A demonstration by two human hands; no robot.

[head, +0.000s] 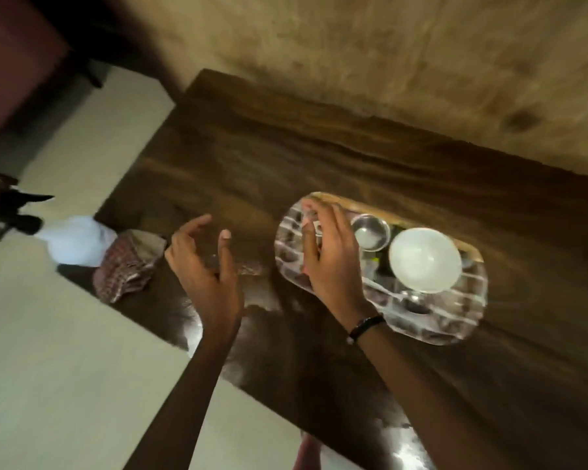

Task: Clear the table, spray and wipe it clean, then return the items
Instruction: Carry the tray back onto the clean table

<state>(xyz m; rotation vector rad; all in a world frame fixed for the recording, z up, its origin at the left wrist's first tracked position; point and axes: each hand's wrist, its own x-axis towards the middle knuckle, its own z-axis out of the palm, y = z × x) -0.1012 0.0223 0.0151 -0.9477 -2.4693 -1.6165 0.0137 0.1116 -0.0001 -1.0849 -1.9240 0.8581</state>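
Brown wood makes up the table [319,157], and it is dark and shiny. It stands against a yellowish wall [387,62]. A see-through tray [455,327] with white lines sits on the right part of the table. On the tray there is a white bowl [425,257]. Just beside the bowl is a small shiny metal cup [370,232]. Other little things lie on the tray too, but they are too blurry to tell.

The right hand [330,252] is over the left end of the tray. Its fingers are bent a little and spread. A tiny thing shows by its fingertips, but the blur hides whether the hand pinches it, so I cannot tell. A dark band [365,327] goes round the right wrist.

The left hand [204,262] hangs over the bare wood, left of the tray. Its fingers are loosely curled and apart, and it holds nothing.

A checked cloth [126,269] lies bunched up at the left edge of the table. Next to it is a white bottle [75,245], which looks like a spray bottle, with a dark top [17,212]. It is blurry. The floor [65,368] beside the table is pale.
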